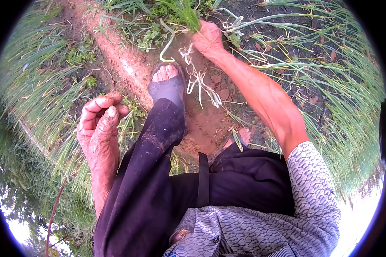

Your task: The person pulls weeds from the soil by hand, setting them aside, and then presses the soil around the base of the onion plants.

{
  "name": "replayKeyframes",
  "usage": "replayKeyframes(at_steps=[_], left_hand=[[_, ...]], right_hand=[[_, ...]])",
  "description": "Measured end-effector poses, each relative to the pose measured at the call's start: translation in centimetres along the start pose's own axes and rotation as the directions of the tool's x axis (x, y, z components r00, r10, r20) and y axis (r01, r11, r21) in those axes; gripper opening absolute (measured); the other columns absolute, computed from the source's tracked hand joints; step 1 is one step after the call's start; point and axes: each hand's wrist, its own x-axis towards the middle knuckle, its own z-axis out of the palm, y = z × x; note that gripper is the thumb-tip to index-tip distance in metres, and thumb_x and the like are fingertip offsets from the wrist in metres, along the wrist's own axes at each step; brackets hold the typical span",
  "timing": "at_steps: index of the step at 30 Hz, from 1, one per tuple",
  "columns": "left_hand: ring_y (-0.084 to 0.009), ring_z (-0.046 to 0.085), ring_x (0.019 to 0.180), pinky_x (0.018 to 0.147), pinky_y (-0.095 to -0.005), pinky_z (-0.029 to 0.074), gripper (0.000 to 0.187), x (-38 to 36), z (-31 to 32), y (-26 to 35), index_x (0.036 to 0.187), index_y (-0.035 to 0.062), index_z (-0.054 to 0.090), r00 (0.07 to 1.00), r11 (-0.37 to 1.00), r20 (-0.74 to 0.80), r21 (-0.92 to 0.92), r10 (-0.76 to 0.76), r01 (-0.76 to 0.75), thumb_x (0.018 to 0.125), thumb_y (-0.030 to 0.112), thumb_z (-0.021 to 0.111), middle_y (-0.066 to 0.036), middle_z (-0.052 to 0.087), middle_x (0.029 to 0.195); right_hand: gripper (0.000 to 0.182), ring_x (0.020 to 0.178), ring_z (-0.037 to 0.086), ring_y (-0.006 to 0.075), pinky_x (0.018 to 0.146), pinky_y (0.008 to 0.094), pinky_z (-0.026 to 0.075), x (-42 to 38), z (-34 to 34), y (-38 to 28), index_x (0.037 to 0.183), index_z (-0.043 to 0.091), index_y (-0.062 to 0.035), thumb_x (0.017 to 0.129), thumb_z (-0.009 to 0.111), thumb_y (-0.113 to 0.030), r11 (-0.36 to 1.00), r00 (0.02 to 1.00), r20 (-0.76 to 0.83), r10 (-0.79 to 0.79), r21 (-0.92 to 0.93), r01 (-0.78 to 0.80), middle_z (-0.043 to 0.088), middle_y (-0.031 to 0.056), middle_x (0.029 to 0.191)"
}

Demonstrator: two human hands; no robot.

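My right hand (208,39) reaches to the top middle of the view, its fingers wrapped around a tuft of fine green grass-like weeds (186,15). Its fingertips are partly hidden by the leaves. Below that hand, withered pale stalks (197,77) lie on the bare soil. My left hand (101,124) is raised beside my left knee, fingers curled in toward the thumb, with dirt on the skin. Nothing shows between those fingers. Low leafy weeds (152,36) grow just left of the gripped tuft.
Long thin onion-like leaves (309,64) stand at the right, and more (34,77) at the left. My sandalled foot (166,81) rests on the reddish soil (206,124) between them. The other foot (243,136) is partly hidden beneath my dark trousers (253,175).
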Motion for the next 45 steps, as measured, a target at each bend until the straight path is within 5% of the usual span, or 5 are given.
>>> replayKeyframes(at_steps=[14,30,36,38,45], left_hand=[[-0.0173,0.062,0.090,0.086,-0.0328,0.051,0.020,0.3,-0.2,-0.1,0.108,0.0021,0.058,0.998,0.999,0.069,0.033,-0.008,0.006,0.088,0.005,0.063,-0.012,0.064,0.110],[-0.0166,0.063,0.085,0.082,-0.0289,0.050,0.018,0.2,1.1,0.4,0.103,0.0006,0.060,1.000,0.999,0.015,0.022,-0.026,0.025,0.087,0.004,0.065,-0.012,0.065,0.106],[-0.0164,0.063,0.084,0.082,-0.0293,0.050,0.018,0.0,2.1,0.7,0.103,0.0007,0.060,0.999,1.000,0.040,0.019,-0.006,0.005,0.087,0.005,0.065,-0.012,0.065,0.106],[-0.0163,0.064,0.084,0.082,-0.0293,0.050,0.018,0.0,2.2,0.7,0.104,0.0006,0.060,0.999,1.000,0.053,0.028,-0.001,0.000,0.087,0.005,0.065,-0.013,0.065,0.106],[-0.0162,0.061,0.089,0.084,-0.0312,0.051,0.020,0.1,1.7,0.4,0.104,0.0034,0.060,0.998,0.998,0.057,0.057,-0.018,0.014,0.086,0.007,0.067,-0.010,0.064,0.109]], right_hand=[[0.031,0.091,0.061,0.0144,0.100,0.0325,0.029,3.7,-6.0,1.2,0.103,0.069,-0.0118,0.085,0.059,-0.035,0.993,0.897,0.440,0.047,-0.118,0.005,0.072,0.0047,0.094],[0.018,0.055,0.055,0.0146,0.052,0.0308,0.045,2.8,-7.9,-0.9,0.072,0.064,-0.0019,0.071,0.068,-0.020,0.994,0.919,0.380,0.104,-0.026,-0.102,0.061,0.0060,0.067],[0.015,0.045,0.047,0.0081,0.039,0.0241,0.035,2.2,-10.1,-2.2,0.084,0.065,-0.0024,0.079,0.069,-0.016,0.485,0.727,0.577,0.372,0.547,-0.682,0.059,0.0011,0.065],[0.022,0.049,0.050,0.0111,0.049,0.0280,0.043,1.7,-10.3,-2.3,0.092,0.068,-0.0077,0.080,0.069,-0.027,0.972,0.804,0.550,0.227,-0.176,-0.154,0.059,0.0013,0.065],[0.020,0.074,0.063,0.0343,0.065,0.0433,0.056,-2.2,-4.5,0.5,0.092,0.058,-0.0045,0.073,0.058,-0.012,0.766,0.777,0.508,-0.373,-0.304,0.567,0.056,0.0174,0.092]])
